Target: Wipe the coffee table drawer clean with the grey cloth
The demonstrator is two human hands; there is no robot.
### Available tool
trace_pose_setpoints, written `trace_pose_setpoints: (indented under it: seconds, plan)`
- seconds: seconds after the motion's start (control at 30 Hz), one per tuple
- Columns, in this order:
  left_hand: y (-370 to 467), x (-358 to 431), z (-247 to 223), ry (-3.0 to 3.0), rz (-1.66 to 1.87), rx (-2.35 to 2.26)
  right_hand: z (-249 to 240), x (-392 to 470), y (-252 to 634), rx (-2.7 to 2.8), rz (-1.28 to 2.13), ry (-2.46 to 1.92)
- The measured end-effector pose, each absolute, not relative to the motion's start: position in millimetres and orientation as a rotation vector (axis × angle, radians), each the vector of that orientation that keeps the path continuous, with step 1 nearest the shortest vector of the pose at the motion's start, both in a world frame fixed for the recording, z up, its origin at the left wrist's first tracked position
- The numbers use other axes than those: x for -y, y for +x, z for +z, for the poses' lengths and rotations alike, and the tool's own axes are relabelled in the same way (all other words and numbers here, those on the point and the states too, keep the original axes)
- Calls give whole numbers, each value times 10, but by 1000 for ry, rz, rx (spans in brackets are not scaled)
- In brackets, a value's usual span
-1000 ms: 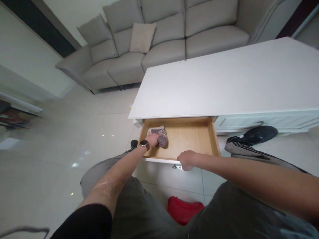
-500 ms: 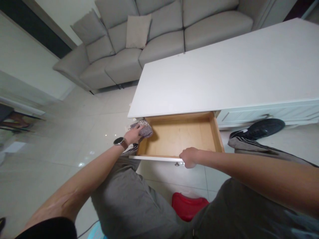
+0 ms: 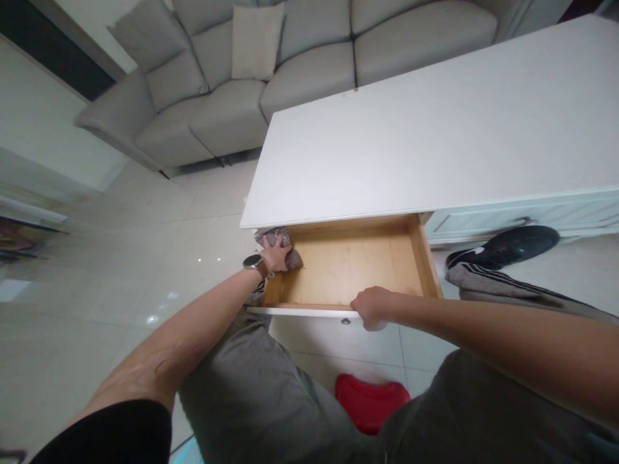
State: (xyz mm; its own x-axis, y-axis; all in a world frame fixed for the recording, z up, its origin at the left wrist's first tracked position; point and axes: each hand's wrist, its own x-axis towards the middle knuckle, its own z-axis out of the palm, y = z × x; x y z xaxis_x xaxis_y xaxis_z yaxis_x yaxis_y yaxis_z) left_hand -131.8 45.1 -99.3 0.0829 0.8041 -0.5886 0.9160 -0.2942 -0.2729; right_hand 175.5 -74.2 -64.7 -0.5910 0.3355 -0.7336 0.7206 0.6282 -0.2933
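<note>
A wooden drawer (image 3: 353, 264) with a white front is pulled out of the white table (image 3: 387, 154). At the drawer's left side, my left hand (image 3: 276, 254) grips a bunched grey-brown patterned cloth (image 3: 293, 259), pressed over the left wall and partly inside. My thumb and fingers lie spread over the cloth, and a watch (image 3: 252, 261) is on that wrist. My right hand (image 3: 374, 308) is closed over the top edge of the drawer front, right of a small metal knob (image 3: 345, 321). The drawer's wooden bottom shows bare.
A grey sofa (image 3: 309, 77) with a beige cushion (image 3: 256, 42) stands behind the table. A red plastic object (image 3: 370, 403) lies on the tiled floor between my legs. My black shoe (image 3: 515, 248) is by the table's right front. Something light blue (image 3: 188, 451) shows at the bottom edge.
My left hand has moved right and slightly inward with the cloth, along the drawer's left wall. My right hand stays on the drawer front. The view has tilted a little downward.
</note>
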Motion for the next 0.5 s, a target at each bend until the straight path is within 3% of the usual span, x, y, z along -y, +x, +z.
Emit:
trace_pose_setpoints:
  seconds: [0.2, 0.5]
  plan:
    - [-1285, -408, -1121, 2259, -1020, -1861, -682, 725, 1766, -2232, -782, 829]
    - [-1169, -511, -1158, 2278, -717, -2149, -633, 709, 1780, -2216, -787, 880]
